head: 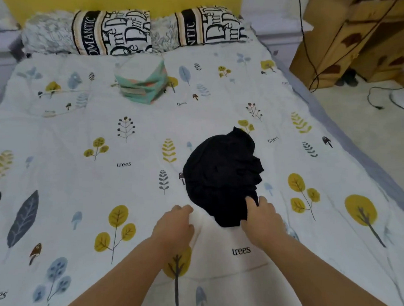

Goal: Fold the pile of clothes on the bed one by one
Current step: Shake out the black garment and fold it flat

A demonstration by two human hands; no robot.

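Head view: crumpled black garment (221,175), right hand (260,216) pinching its edge, left hand (174,225) loosely curled, empty.

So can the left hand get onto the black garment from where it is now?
Probably yes. The left hand hovers just beside the crumpled black garment, with only bare bedspread between them; the right hand already pinches its near edge.
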